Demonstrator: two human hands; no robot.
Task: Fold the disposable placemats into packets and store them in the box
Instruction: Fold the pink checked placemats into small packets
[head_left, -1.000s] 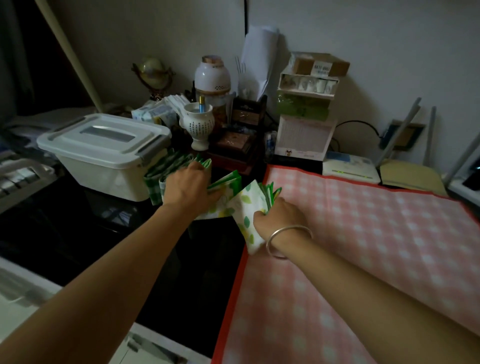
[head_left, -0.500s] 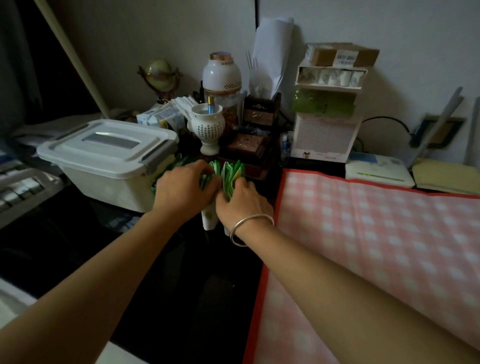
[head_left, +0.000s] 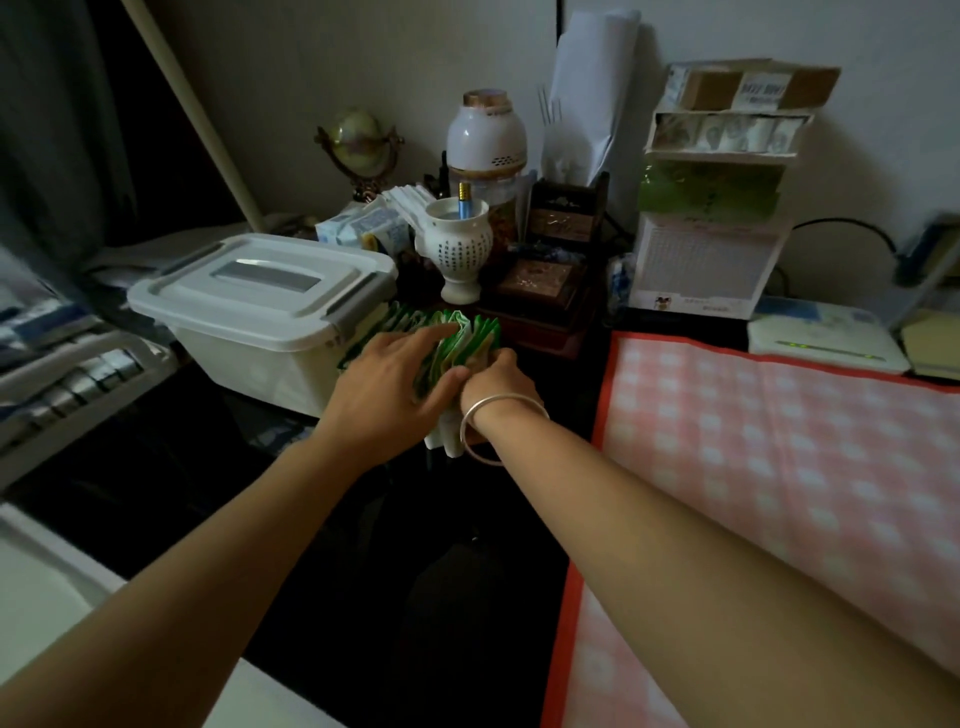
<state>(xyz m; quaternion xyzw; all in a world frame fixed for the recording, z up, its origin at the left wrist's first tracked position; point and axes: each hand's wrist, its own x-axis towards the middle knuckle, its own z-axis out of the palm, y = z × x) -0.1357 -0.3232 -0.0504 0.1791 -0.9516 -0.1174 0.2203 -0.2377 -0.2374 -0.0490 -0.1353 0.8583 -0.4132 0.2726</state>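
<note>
Moved: both hands are coming together now. A second ago they were apart, the right one holding a fanned packet by the pink mat's corner, and that packet is now joining the rest.
Left hand (head_left: 395, 376): one, reaching in from the near-left. Its fingers are lying along the left face of the bundle, its thumb is crossing the near edge, and it is gripping.
Right hand (head_left: 501, 382): one, with fingers curling round the right side of the same bundle and clasping it. Its thumb side is touching the left thumb.
Folded placemats (head_left: 464, 344): one bundle of green-and-white packets, standing on edge and squeezed between the two hands. There are several packets, too tightly bunched to count.
Where: the bundle is sitting towards the table's (head_left: 363, 571) far edge, just beside the right end of the box, between it and the far-left corner of the pink mat.
Box (head_left: 260, 317): one, white plastic, with its lid on and two grey latches showing.
Pink checked placemat (head_left: 779, 467): one, lying spread flat over the right side of the table, its red border showing.
Bracelet (head_left: 498, 423): one silver bangle, hanging on the right wrist.
Behind: one white vase (head_left: 460, 254) is standing just beyond the bundle, and one small globe (head_left: 358, 140) is sitting at the far edge.
</note>
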